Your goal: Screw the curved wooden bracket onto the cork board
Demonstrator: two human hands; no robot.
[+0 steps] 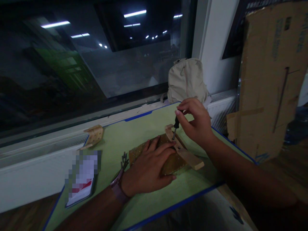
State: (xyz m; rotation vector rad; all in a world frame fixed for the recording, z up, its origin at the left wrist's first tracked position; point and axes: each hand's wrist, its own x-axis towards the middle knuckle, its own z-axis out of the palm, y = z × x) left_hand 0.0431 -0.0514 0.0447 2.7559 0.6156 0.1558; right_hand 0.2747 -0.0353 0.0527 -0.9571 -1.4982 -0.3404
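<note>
Pinched between the fingers of my right hand (196,121) is a screwdriver (176,122) with a black handle. It points down, and its tip meets a hole in a long, pale wooden piece (189,156). Beneath that piece lies a flat brown board (172,165) on the green tabletop (115,136). My left hand (150,165) rests flat with spread fingers on the board, and its fingertips touch the wooden piece's near side. Several thin dark screws or nails (124,160) sit just left of the board. Whether a screw is under the tip cannot be made out.
A phone-like device (84,183), partly blurred out, lies at the table's left. Behind it is a curved wooden piece with holes (95,136). A beige backpack (186,80) stands by the window beyond the far edge. Large cardboard (267,83) leans at the right.
</note>
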